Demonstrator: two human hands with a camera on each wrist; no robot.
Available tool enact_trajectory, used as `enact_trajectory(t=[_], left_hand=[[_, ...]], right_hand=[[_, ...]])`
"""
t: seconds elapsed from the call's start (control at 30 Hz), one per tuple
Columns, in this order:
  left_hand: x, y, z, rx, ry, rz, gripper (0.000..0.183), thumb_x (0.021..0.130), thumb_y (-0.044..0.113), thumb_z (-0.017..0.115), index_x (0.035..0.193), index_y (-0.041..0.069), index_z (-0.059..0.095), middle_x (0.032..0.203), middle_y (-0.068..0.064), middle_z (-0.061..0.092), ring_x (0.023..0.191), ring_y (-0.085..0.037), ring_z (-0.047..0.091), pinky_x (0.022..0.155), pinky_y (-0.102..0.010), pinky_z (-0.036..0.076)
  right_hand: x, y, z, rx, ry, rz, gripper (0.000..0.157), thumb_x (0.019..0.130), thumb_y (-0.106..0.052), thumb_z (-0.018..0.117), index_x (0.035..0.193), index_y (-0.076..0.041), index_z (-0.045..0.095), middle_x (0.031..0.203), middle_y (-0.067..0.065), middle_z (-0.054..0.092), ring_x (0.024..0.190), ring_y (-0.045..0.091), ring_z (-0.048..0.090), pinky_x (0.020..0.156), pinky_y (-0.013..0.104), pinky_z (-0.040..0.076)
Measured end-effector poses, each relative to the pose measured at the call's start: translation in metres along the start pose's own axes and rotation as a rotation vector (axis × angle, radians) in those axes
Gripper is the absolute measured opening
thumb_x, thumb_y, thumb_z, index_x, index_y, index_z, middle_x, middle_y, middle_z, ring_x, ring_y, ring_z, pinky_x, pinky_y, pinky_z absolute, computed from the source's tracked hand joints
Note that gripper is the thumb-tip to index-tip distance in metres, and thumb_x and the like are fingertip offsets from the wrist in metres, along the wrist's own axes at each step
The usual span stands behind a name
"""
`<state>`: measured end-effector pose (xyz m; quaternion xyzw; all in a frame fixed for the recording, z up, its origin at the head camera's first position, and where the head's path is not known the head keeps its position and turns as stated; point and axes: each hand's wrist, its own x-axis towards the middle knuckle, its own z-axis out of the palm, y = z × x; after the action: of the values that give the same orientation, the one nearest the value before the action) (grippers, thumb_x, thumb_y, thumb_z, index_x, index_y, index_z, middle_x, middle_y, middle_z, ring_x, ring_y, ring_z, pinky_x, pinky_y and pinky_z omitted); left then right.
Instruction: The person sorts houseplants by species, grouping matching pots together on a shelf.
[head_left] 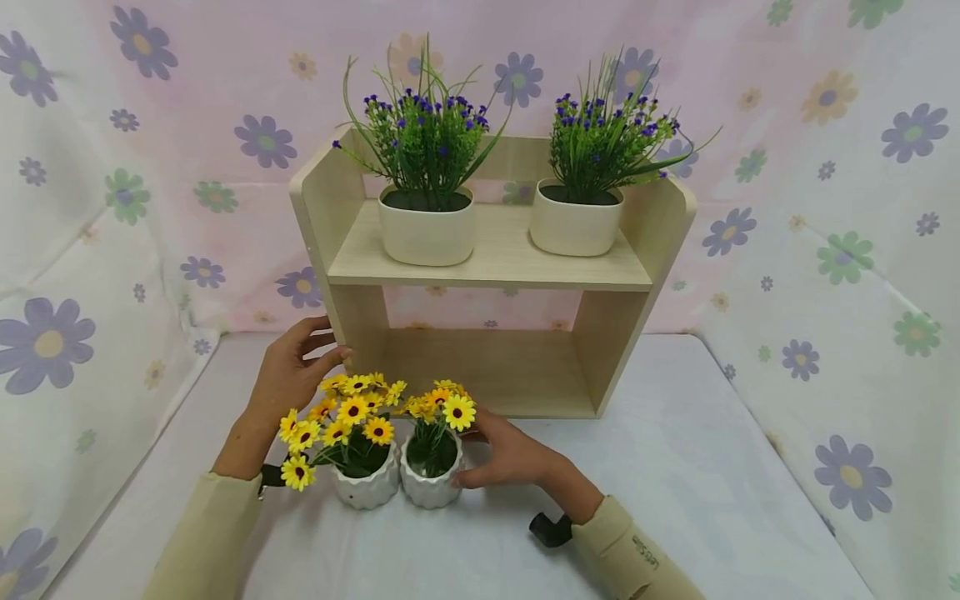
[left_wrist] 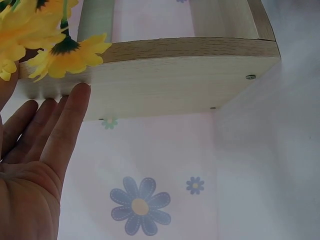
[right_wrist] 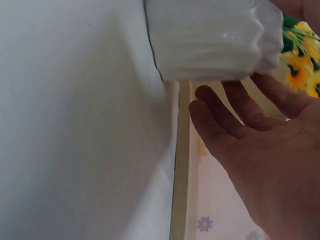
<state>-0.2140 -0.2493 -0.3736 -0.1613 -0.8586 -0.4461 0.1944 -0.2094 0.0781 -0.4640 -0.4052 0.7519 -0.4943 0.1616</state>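
Observation:
A wooden shelf (head_left: 491, 271) with two levels stands at the back. Against its left side panel (left_wrist: 165, 82), my left hand (head_left: 288, 375) rests its fingertips, fingers nearly straight, with the thumb near the front edge. On the table stand two white ribbed pots of yellow artificial flowers, a fuller flower pot (head_left: 367, 487) on the left and a smaller flower pot (head_left: 431, 487) beside it. My right hand (head_left: 513, 450) holds the smaller pot from its right side, thumb in front and index finger behind. The other right fingers (right_wrist: 215, 120) are spread apart from the pot.
Two cream planters with purple flowers and grass, a left planter (head_left: 427, 229) and a right planter (head_left: 576, 221), stand on the upper shelf board. Flower-printed cloth (head_left: 780, 275) surrounds the white-covered table (head_left: 720, 467) at the back and sides.

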Motion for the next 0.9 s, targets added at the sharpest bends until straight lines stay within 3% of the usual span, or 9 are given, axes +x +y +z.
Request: enact_trajectory(t=[0.2,0.43,0.63,0.9], left_hand=[[0.0,0.0,0.0,-0.011,-0.004,0.009,0.05,0.093,0.003,0.07,0.139,0.0,0.052,0.135,-0.019,0.058,0.12,-0.04,0.061,0.088,-0.024,0.052],[-0.001,0.002,0.0,-0.012,-0.006,-0.004,0.049,0.093,0.004,0.069,0.139,0.0,0.052,0.136,-0.019,0.058,0.12,-0.039,0.061,0.089,-0.028,0.052],[-0.002,0.0,0.0,-0.005,-0.002,0.003,0.05,0.092,0.004,0.07,0.139,0.0,0.053,0.135,-0.019,0.058,0.119,-0.04,0.061,0.089,-0.027,0.051],[-0.001,0.0,-0.001,-0.007,-0.005,0.004,0.049,0.093,0.004,0.069,0.139,0.0,0.053,0.135,-0.019,0.059,0.12,-0.039,0.061,0.088,-0.023,0.052]], right_hand=[[0.003,0.0,0.01,-0.004,0.007,-0.01,0.098,0.076,-0.029,0.089,0.154,-0.034,0.029,0.15,-0.011,0.042,0.135,0.013,0.046,0.107,0.037,0.047],[0.004,-0.005,0.023,-0.007,0.044,0.03,0.102,0.074,-0.034,0.09,0.154,-0.037,0.027,0.149,-0.013,0.043,0.134,0.009,0.046,0.109,0.033,0.045],[0.008,-0.005,0.035,-0.025,0.117,0.033,0.104,0.073,-0.034,0.091,0.153,-0.038,0.025,0.151,-0.015,0.038,0.14,0.009,0.038,0.119,0.04,0.033],[0.01,-0.007,0.049,-0.044,0.228,0.064,0.11,0.071,-0.036,0.092,0.154,-0.04,0.02,0.152,-0.015,0.036,0.141,0.009,0.037,0.119,0.045,0.031]])
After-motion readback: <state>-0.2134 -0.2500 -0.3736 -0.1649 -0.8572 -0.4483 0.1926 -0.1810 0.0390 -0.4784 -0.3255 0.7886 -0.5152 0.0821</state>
